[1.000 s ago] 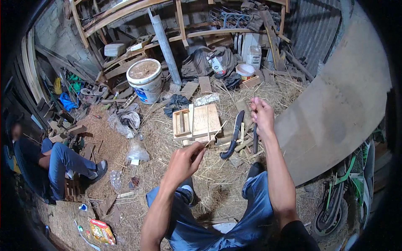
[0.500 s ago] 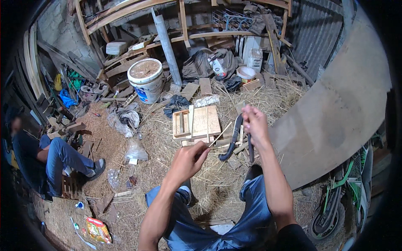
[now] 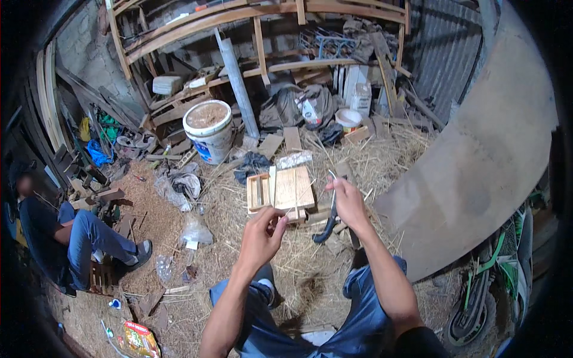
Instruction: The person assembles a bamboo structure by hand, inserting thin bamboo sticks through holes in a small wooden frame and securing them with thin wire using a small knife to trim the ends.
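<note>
The left hand (image 3: pixel 262 231) is in the middle of the frame, with its fingers bent toward the thumb. I can't tell if it grips anything. It is near the bottom edge of a wooden box (image 3: pixel 295 185), which sits on the straw (image 3: pixel 313 271). The right hand (image 3: pixel 349 206), right of the middle, is closed on a thin pale piece (image 3: pixel 332 174). Just left of it is a black knife handle (image 3: pixel 325 231). At the lower left, a red and yellow packet (image 3: pixel 141 340) has printing on it. At the upper left, a white bucket (image 3: pixel 209 134) has a blue label.
</note>
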A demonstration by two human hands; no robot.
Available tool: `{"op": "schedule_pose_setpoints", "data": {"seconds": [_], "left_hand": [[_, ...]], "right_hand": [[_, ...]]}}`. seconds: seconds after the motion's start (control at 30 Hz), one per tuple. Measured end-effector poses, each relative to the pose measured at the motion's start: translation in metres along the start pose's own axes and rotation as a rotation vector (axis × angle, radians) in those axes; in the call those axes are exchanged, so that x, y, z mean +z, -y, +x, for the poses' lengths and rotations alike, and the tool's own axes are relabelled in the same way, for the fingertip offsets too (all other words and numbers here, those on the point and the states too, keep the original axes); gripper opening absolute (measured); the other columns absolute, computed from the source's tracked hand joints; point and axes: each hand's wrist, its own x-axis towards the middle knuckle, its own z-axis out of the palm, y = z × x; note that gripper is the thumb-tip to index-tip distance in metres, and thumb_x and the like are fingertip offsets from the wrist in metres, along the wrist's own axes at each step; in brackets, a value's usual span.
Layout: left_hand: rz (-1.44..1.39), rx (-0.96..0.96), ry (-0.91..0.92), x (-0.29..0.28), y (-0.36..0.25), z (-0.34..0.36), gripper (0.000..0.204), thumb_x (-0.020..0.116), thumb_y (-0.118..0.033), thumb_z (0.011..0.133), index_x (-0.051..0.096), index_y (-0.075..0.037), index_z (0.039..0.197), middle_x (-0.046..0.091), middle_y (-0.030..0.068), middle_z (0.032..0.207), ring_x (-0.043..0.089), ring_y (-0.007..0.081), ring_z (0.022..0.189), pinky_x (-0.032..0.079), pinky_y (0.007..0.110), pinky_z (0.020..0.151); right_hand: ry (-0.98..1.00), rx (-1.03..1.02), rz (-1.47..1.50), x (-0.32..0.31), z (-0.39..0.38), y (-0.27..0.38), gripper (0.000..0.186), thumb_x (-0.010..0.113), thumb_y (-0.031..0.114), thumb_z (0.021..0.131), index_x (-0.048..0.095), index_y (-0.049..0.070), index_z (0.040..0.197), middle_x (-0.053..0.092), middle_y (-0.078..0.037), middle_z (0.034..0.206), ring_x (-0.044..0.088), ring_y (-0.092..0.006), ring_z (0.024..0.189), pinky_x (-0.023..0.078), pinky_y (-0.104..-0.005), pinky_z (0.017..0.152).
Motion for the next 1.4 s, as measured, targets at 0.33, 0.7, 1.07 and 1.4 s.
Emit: {"op": "schedule_pose_setpoints", "data": {"seconds": [0.33,0.7,1.07,1.4], "left_hand": [[-0.633,-0.451,0.138,0.006,0.034,0.02,0.02,0.059,-0.02,0.092,0.058,-0.003,0.103,0.056,-0.001,0.076,0.048,0.0057,0.061,0.038,0.021,0.053],[-0.386,-0.263,-0.027,0.006,0.051,0.014,0.024,0.061,-0.018,0.088,0.059,-0.005,0.108,0.057,0.0027,0.078,0.052,0.0097,0.062,0.043,0.026,0.055],[0.027,0.082,-0.034,0.012,0.016,0.013,0.008,0.066,-0.007,0.081,0.064,0.0,0.084,0.059,0.0107,0.074,0.057,0.0199,0.063,0.044,0.031,0.057],[0.126,0.247,0.006,0.02,0.007,0.011,0.012,0.062,0.003,0.076,0.061,-0.002,0.087,0.055,0.0121,0.078,0.059,0.0296,0.067,0.046,0.037,0.058]], "right_hand": [[0.075,0.036,-0.075,0.024,-0.01,-0.017,0.023,0.044,0.017,0.096,0.059,0.001,0.104,0.066,-0.01,0.072,0.064,-0.0193,0.068,0.049,-0.0341,0.064],[0.254,-0.106,-0.03,0.038,-0.034,0.01,0.02,0.048,0.014,0.095,0.059,0.001,0.106,0.066,-0.011,0.069,0.066,-0.0188,0.067,0.049,-0.0325,0.066],[0.396,0.053,0.759,0.041,-0.016,0.008,0.026,0.054,0.022,0.095,0.054,-0.001,0.107,0.063,-0.008,0.074,0.039,-0.0034,0.043,0.029,-0.0175,0.038],[0.408,0.074,0.665,0.034,-0.015,0.005,0.022,0.055,0.023,0.095,0.058,0.001,0.091,0.061,-0.005,0.07,0.039,-0.0032,0.044,0.026,-0.0175,0.038]]}}
